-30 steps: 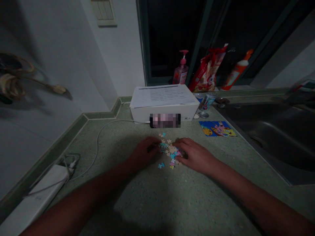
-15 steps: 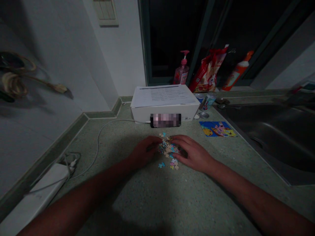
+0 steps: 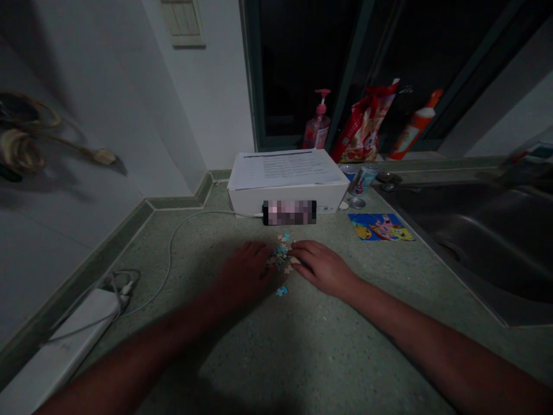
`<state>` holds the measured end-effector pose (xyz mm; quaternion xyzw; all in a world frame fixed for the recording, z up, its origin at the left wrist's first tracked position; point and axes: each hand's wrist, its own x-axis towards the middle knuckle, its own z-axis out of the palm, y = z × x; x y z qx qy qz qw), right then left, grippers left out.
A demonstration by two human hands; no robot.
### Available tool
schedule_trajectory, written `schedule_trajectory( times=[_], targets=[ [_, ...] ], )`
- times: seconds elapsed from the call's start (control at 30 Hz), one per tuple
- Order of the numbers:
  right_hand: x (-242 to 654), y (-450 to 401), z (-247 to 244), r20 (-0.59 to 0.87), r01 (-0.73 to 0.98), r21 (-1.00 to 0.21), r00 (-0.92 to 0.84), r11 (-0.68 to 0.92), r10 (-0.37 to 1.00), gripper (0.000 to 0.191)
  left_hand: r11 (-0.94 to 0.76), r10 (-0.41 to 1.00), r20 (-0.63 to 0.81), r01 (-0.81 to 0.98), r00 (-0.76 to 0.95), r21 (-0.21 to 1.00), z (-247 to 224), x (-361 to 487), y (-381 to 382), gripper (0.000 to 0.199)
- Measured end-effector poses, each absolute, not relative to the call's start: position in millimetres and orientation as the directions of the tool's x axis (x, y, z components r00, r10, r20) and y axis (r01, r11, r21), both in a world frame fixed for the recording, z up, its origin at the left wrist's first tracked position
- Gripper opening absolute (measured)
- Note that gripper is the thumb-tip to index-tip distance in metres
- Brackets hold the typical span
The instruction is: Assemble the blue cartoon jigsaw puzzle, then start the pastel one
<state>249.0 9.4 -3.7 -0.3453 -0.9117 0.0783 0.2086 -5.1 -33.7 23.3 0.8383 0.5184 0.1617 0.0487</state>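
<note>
Open and palms down, the left grip (image 3: 248,274) and right grip (image 3: 322,268) flank loose jigsaw pieces (image 3: 283,251) on a speckled green bench (image 3: 259,357), neither visibly holding one. The scatter runs front to back between them, a stray blue piece (image 3: 281,291) lying nearest the front. Beyond, a white box (image 3: 287,199) sits near the back edge, and a SpongeBob picture card (image 3: 381,226) lies beside a steel sink (image 3: 466,242).

A blurry black and pink patch (image 3: 289,212) covers part of the white cardboard box (image 3: 246,200). The words on the white paper sheet (image 3: 285,170) are too small to read. The left hand (image 3: 246,274) and right hand (image 3: 322,268) hide some small, colourful jigsaw pieces (image 3: 281,252). The steel sink (image 3: 453,242) runs off the right edge.
</note>
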Motion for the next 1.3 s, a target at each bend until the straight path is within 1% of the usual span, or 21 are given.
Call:
schedule_trajectory(
  times=[0.07, 0.2, 0.27, 0.33, 0.4, 0.47, 0.53, 0.6, 0.67, 0.7, 0.77, 0.93, 1.0, 1.1, 1.17, 1.23, 1.3],
  targets=[
    [251, 12, -4, 0.367, 0.605, -0.27, -0.655, 0.749, 0.661, 0.026, -0.384, 0.921, 0.157, 0.902, 0.357, 0.199, 34, -5, -37, 0.033],
    [257, 8, 2, 0.443, 0.627, -0.226, -0.615, 0.745, 0.652, 0.025, -0.273, 0.962, 0.025, 0.948, 0.273, 0.165, 53, -4, -42, 0.043],
    [262, 2, 5, 0.451, 0.625, -0.204, -0.623, 0.753, 0.639, 0.022, -0.215, 0.966, -0.111, 0.963, 0.234, 0.16, 59, -7, -42, 0.037],
    [264, -7, 8, 0.428, 0.598, -0.21, -0.655, 0.773, 0.623, 0.019, -0.203, 0.943, -0.231, 0.964, 0.239, 0.17, 62, -11, -38, 0.031],
    [264, -18, 10, 0.392, 0.546, -0.248, -0.699, 0.8, 0.598, 0.02, -0.245, 0.89, -0.328, 0.939, 0.317, 0.241, 62, -17, -33, 0.028],
    [258, -28, 11, 0.366, 0.478, -0.28, -0.749, 0.833, 0.553, 0.019, -0.265, 0.847, -0.357, 0.895, 0.394, 0.359, 59, -21, -28, 0.027],
    [250, -35, 11, 0.346, 0.405, -0.282, -0.803, 0.87, 0.486, 0.016, -0.251, 0.861, -0.31, 0.868, 0.402, 0.428, 53, -21, -25, 0.024],
    [242, -39, 12, 0.321, 0.335, -0.255, -0.856, 0.907, 0.406, 0.016, -0.256, 0.879, -0.258, 0.854, 0.4, 0.453, 43, -17, -22, 0.022],
    [237, -39, 12, 0.288, 0.316, -0.227, -0.882, 0.921, 0.373, 0.018, -0.297, 0.898, -0.16, 0.835, 0.409, 0.464, 31, -11, -21, 0.015],
    [235, -39, 12, 0.272, 0.328, -0.218, -0.884, 0.919, 0.38, 0.019, -0.328, 0.908, -0.088, 0.827, 0.409, 0.457, 25, -7, -20, 0.013],
    [235, -35, 12, 0.256, 0.368, -0.215, -0.873, 0.905, 0.416, 0.021, -0.393, 0.91, 0.063, 0.802, 0.41, 0.45, 15, -2, -19, 0.015],
    [243, -22, 8, 0.263, 0.488, -0.208, -0.807, 0.848, 0.529, 0.029, -0.466, 0.882, 0.181, 0.75, 0.435, 0.469, 4, -1, -16, 0.018],
    [248, -17, 7, 0.28, 0.537, -0.18, -0.776, 0.824, 0.566, 0.031, -0.532, 0.847, 0.262, 0.716, 0.463, 0.452, 2, -4, -16, 0.018],
    [257, -12, 12, 0.308, 0.597, -0.133, -0.734, 0.791, 0.606, 0.027, -0.679, 0.733, 0.364, 0.644, 0.575, 0.351, -1, -9, -18, 0.009],
    [264, -11, 19, 0.315, 0.626, -0.114, -0.714, 0.771, 0.626, 0.019, -0.769, 0.638, 0.375, 0.574, 0.673, 0.28, -1, -8, -21, 0.012],
    [271, -13, 27, 0.296, 0.63, -0.097, -0.721, 0.77, 0.627, 0.026, -0.831, 0.556, 0.374, 0.502, 0.742, 0.238, -1, -6, -24, 0.015],
    [275, -16, 32, 0.253, 0.602, -0.09, -0.757, 0.794, 0.603, 0.031, -0.859, 0.512, 0.366, 0.462, 0.777, 0.221, 0, -3, -26, 0.014]
  ],
)
